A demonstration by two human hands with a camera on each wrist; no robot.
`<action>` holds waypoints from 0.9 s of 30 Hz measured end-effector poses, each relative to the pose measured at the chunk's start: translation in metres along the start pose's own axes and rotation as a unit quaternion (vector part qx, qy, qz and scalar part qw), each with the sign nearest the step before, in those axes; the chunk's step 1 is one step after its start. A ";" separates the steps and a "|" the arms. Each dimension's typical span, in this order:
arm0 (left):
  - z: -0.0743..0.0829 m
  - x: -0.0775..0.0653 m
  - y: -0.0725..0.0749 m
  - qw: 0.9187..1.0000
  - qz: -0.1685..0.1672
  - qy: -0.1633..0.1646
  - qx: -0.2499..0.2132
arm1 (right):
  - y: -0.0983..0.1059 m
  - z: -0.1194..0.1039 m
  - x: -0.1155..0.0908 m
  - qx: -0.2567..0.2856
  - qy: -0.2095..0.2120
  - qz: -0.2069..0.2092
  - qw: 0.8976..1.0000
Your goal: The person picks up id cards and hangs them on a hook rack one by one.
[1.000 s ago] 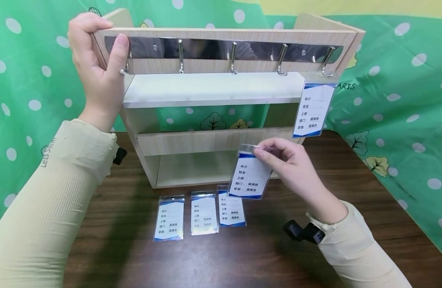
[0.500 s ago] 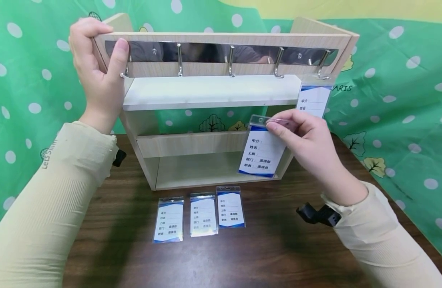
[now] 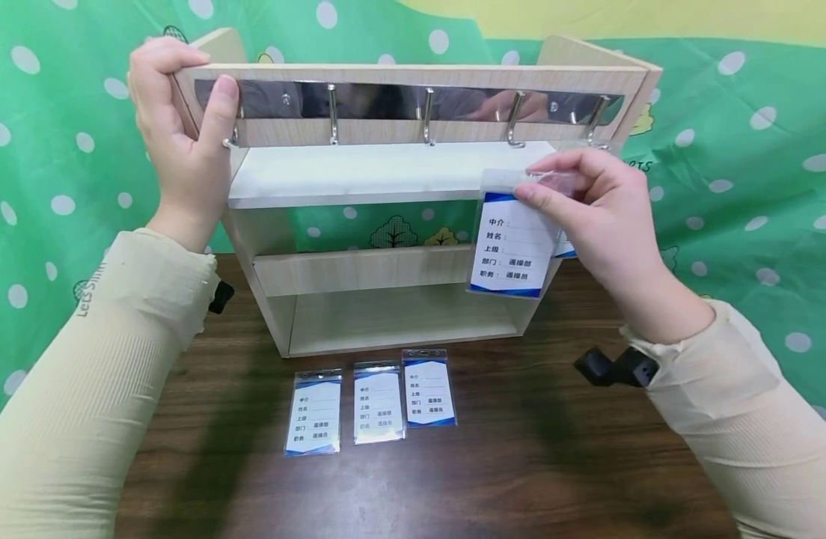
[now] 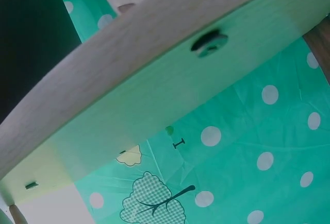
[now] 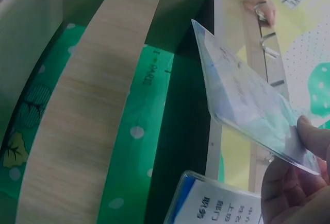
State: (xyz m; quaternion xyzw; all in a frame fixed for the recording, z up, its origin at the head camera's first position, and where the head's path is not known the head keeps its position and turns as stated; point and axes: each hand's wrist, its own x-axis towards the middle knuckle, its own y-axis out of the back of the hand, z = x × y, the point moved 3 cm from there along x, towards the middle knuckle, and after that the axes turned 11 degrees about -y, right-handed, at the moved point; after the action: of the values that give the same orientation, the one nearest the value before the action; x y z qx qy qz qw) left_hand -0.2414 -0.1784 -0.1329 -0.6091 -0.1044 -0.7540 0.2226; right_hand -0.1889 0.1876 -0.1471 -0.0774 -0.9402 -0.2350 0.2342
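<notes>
My left hand (image 3: pixel 184 135) grips the top left corner of the wooden shelf unit (image 3: pixel 366 269), thumb over its front board and fingers behind the side. My right hand (image 3: pixel 601 202) pinches a clear badge holder (image 3: pixel 510 239) by its top edge, thumb in front. The badge hangs upright just below the hook rail (image 3: pixel 386 101), near the second hook from the right. Another badge (image 5: pixel 216 203) hangs at the rightmost hook, mostly hidden behind my right hand in the head view. Both the held badge (image 5: pixel 247 95) and the hanging one show in the right wrist view.
Three more badge holders lie side by side on the dark table in front of the unit: a left one (image 3: pixel 313 413), a middle one (image 3: pixel 379 404) and a right one (image 3: pixel 429 389). A green dotted cloth (image 3: pixel 736 150) hangs behind.
My right hand has lifted the badge holder from close over the table badges up and rightward towards the hook rail. The left hand keeps its grip on the shelf corner.
</notes>
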 end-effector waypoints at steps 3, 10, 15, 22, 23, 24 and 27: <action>-0.001 -0.001 0.000 1.000 0.000 0.002 -0.001 | 0.002 -0.003 0.009 0.011 0.003 0.010 1.000; -0.004 -0.001 -0.002 1.000 -0.003 0.000 0.004 | 0.002 -0.008 0.022 -0.013 0.021 0.016 1.000; -0.007 -0.001 -0.004 1.000 -0.005 0.000 0.006 | 0.001 -0.005 0.028 -0.017 0.006 0.014 1.000; -0.011 -0.002 -0.008 1.000 -0.012 -0.004 0.014 | 0.002 -0.003 0.035 -0.036 0.006 0.022 0.999; -0.011 -0.002 -0.008 1.000 -0.013 -0.004 0.016 | 0.002 -0.003 0.036 -0.033 0.006 0.022 0.999; -0.012 -0.002 -0.008 1.000 -0.014 -0.004 0.017 | 0.001 -0.002 0.036 -0.032 0.005 0.021 0.999; -0.013 -0.003 -0.007 1.000 -0.016 -0.005 0.017 | -0.002 0.001 0.037 -0.020 0.011 0.024 0.999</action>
State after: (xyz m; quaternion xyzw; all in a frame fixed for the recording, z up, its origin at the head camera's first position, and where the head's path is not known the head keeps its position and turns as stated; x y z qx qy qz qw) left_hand -0.2558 -0.1769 -0.1379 -0.6072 -0.1282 -0.7525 0.2205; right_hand -0.2224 0.1871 -0.1308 -0.1018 -0.9303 -0.2494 0.2488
